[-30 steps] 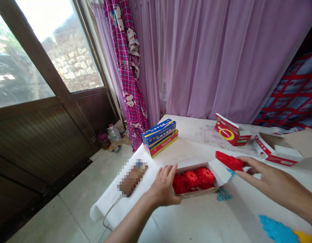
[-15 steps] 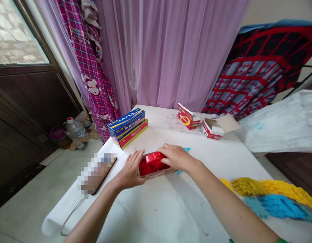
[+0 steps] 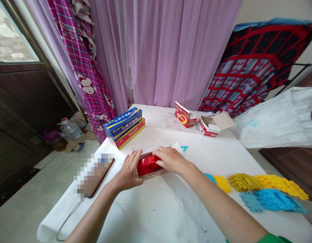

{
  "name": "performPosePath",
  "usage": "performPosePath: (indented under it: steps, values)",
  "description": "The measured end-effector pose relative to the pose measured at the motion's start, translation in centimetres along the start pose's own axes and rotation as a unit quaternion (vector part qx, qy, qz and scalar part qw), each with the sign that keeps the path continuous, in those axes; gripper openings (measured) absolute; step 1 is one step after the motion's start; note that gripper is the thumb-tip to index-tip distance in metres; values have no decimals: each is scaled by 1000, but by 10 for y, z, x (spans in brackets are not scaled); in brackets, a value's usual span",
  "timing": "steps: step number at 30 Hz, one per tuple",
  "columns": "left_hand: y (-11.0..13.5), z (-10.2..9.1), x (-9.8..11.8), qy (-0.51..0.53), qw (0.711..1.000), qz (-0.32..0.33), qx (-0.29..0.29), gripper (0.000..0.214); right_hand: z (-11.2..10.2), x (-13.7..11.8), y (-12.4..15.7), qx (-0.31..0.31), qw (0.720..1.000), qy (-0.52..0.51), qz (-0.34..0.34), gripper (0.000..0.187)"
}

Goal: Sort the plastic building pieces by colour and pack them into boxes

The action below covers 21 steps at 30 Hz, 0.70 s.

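An open cardboard box [image 3: 154, 174] lies on the table with small red plastic pieces [image 3: 143, 169] inside. On top of them sits a larger glossy red plastic piece [image 3: 148, 161] with a round knob. My left hand [image 3: 130, 170] grips the box's left end, fingers along the back side and thumb at the front. Over the right part of the box is my right hand [image 3: 169, 159], its fingers and thumb closed about the glossy red piece; the hand hides the box's right end.
On the white table [image 3: 145, 212], a blue box [image 3: 122, 123] rests on a red-and-yellow box [image 3: 132, 133]. A phone [image 3: 96, 177] lies at left. Two small red boxes [image 3: 185, 116] stand at the back, one flaps open. Yellow pieces [image 3: 280, 184] and blue pieces [image 3: 274, 199] lie right.
The camera view has shifted slightly, showing more of the blue and yellow pieces at right. The red piece sits a little lower in the box. Both hands keep nearly the same place.
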<state>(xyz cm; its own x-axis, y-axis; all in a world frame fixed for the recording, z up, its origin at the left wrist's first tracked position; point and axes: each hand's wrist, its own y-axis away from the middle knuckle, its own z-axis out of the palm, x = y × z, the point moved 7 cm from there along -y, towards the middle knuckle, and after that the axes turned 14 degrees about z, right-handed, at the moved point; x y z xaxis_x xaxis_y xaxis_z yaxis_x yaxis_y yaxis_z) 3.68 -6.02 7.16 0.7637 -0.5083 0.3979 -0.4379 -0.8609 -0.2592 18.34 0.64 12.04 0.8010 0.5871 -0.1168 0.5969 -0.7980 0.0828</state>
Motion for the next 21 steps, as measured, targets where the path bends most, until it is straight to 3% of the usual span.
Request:
performPosePath:
  steps: [8,12,14,17,19,21]
  values:
    - [-1,1,0,-15,1000,2,-8,106,8,-4,-4,6,1000,-1,8,27]
    - [1,-3,2,-48,999,11,3,107,-17,2,8,19,999,-37,30,33]
    - [6,-8,2,-72,997,16,18,108,-41,25,18,68,991,-83,75,34]
    - [20,-17,-3,-90,994,5,63,105,-67,81,33,156,965,-148,151,25]
    - [34,-21,-11,-77,991,-29,107,101,-63,122,39,177,946,-191,194,20]
    - [48,-20,-21,-43,986,-79,140,97,-40,154,38,155,926,-247,239,19]
